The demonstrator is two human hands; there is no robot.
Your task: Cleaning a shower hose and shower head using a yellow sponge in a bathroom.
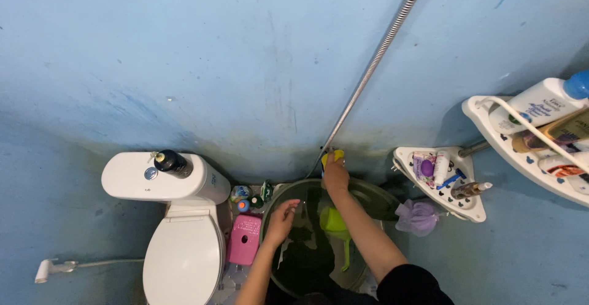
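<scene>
Right hand (335, 175) closed around the yellow tap (332, 156) above the dark basin (368, 196), left hand (282, 219) open-fingered over the water, green dipper (334, 222) afloat, filling apparently underway.

blue wall (184, 53), white toilet (183, 256), pink box (244, 239)

Yellow tap (333, 156) on the blue wall above a dark basin (368, 193).

White toilet (183, 250), pink stool (244, 239), purple bath sponge (417, 216), corner shelves (472, 210) of bottles, blue wall (184, 53)
</scene>
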